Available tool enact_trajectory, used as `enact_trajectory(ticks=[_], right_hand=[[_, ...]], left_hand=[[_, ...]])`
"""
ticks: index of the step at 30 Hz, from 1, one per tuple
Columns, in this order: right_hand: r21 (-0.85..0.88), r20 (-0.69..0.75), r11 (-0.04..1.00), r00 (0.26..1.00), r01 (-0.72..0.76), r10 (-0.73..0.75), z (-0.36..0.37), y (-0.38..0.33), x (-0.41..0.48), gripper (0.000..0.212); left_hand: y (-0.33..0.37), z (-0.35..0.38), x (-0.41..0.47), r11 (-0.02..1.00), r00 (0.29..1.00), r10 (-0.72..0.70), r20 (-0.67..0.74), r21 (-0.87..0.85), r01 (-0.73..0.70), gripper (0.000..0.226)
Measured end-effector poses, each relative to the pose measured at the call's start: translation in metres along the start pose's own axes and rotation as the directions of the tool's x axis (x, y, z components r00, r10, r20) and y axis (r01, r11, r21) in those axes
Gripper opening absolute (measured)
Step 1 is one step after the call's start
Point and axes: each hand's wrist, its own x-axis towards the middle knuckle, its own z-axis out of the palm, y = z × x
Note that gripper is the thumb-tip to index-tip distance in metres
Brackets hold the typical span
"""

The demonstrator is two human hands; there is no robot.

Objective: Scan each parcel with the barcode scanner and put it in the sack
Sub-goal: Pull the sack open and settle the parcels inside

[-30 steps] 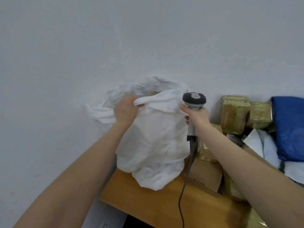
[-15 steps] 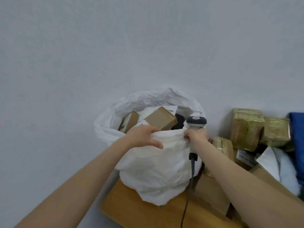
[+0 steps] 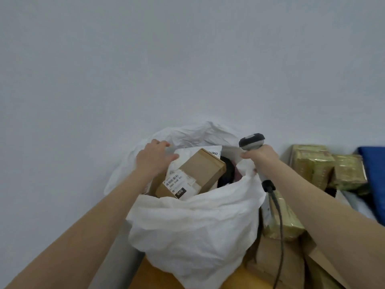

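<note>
Head camera looks down over two bare forearms at a pale wall (image 3: 187, 59) and a tabletop edge. On the left, the left hand (image 3: 154, 158) hangs over the left side of the sack's mouth with fingers spread and only slightly bent, thumb pointing right; it grips nothing, and whether the fingertips touch the far rim cannot be told. Below and between the arms stands the white crumpled plastic sack (image 3: 198, 228), mouth open upward, its base on the orange-brown wooden tabletop (image 3: 150, 277).

Inside the mouth, a brown cardboard parcel (image 3: 203, 170) lies tilted on top of the contents, its near end carrying a white paper label (image 3: 177, 181) with a barcode and "060". A white flat mailer (image 3: 211, 151) leans behind it, and a dark object (image 3: 228, 173) sits to its right, too shadowed to identify.

At the sack's right rim, the right hand (image 3: 261, 156) is curled round the handle of the grey and black handheld barcode scanner (image 3: 252, 140), head up. Sack plastic bunches against the handle; whether the fingers catch it cannot be told. A black cable (image 3: 280, 226) drops from the handle.

Further right, gold-green foil-wrapped parcels (image 3: 312, 165) are stacked against the wall, above plain cardboard boxes (image 3: 277, 261). A blue fabric item (image 3: 376, 176) lies at the far right edge.
</note>
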Motion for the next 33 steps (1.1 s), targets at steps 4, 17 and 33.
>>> enact_trajectory(ticks=[4,17,33], right_hand=[[-0.166,-0.072,0.983,0.995,-0.080,0.069,0.038,0.031,0.005,0.047],[-0.244,-0.190,0.969,0.982,-0.044,-0.004,0.068,0.035,0.034,0.027],[0.062,-0.236,0.998,0.971,-0.033,0.047,0.080,0.012,0.043,0.025]], left_hand=[[0.030,0.046,-0.018,0.957,0.956,0.281,-0.086,-0.048,-0.286,0.056],[-0.088,0.051,0.058,0.950,0.922,-0.298,0.247,-0.013,0.311,0.081],[-0.079,0.057,0.080,0.861,0.942,-0.326,0.081,-0.386,0.331,0.030]])
